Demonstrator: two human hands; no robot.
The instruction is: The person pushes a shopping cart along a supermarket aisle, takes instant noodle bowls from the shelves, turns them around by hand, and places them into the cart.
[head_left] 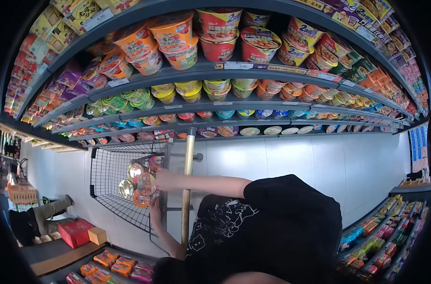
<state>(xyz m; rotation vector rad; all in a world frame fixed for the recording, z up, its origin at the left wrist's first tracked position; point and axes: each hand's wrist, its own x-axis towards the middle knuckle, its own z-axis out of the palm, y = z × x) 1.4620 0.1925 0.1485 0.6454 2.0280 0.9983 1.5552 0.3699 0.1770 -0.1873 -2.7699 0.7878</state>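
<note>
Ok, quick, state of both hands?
Left hand: at an orange bowl; can't tell whether it's holding.
Right hand: at another bowl; grip can't be told.

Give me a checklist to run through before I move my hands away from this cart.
1. Tubs inside the cart: ok, several sit grouped within its wire sides.
2. Right hand free of the tubs: cannot tell; it is right at them, but its fingers are too small to read.
3. Left hand free of the tubs: cannot tell; it is close against the lowest one in view.
4. A hand on the handle: not ok, both hands are past it, over the cart.
5. Other person clear of the cart: ok, there is floor between them.
</note>
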